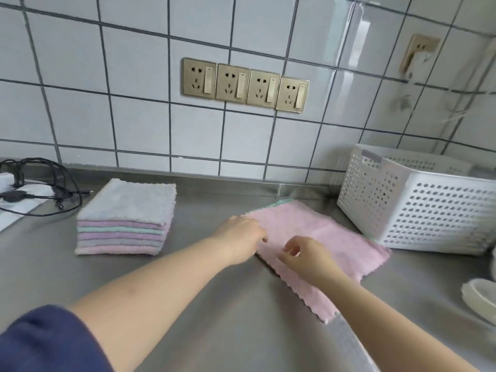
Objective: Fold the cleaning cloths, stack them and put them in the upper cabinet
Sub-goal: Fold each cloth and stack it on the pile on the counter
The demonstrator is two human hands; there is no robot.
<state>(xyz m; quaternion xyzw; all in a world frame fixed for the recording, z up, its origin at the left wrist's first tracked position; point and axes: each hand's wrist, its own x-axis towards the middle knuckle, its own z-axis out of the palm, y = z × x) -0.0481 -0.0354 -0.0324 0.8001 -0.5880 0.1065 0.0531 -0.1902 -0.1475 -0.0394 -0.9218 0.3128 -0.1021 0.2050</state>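
A pink cloth (pixel 330 240) lies flat on the steel counter (pixel 220 304), with a green cloth edge (pixel 281 203) showing under its far corner. My left hand (pixel 241 237) rests at the cloth's left edge, fingers curled onto it. My right hand (pixel 306 256) hovers over the near left part of the cloth with fingers bent and apart; whether it pinches the fabric I cannot tell. A stack of folded cloths (pixel 126 221), grey on top with pink, green and purple layers, sits to the left. No cabinet is in view.
A white perforated basket (pixel 418 205) stands at the right against the tiled wall. Black cables (pixel 48 189) and a white power strip lie at the far left. White dishes (pixel 480 296) sit at the right edge. A row of wall sockets (pixel 245 84) is above the counter.
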